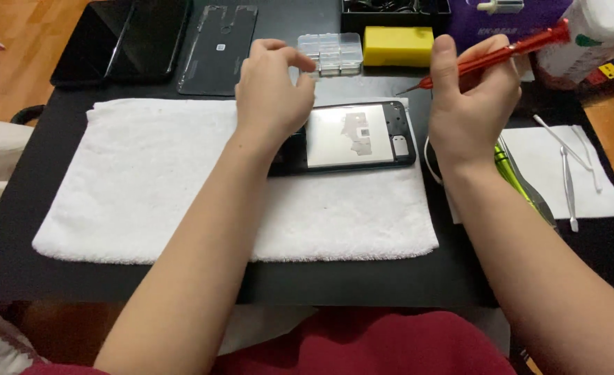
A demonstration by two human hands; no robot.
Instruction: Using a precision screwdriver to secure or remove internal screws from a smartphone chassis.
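My right hand grips a red screwdriver, its tip pointing left above the towel's far edge. My left hand hovers with fingers pinched together near a small clear plastic parts box; whether it holds a tiny part I cannot tell. Between the hands lies an opened phone, back cover off, showing a silvery inner plate in a black frame. It rests on a white towel spread over a black table.
A dark phone back cover and two black panels lie at the far left. A yellow sponge-like block and a purple box stand at the back. White paper with metal tweezers and tools lies right, next to a green-handled tool.
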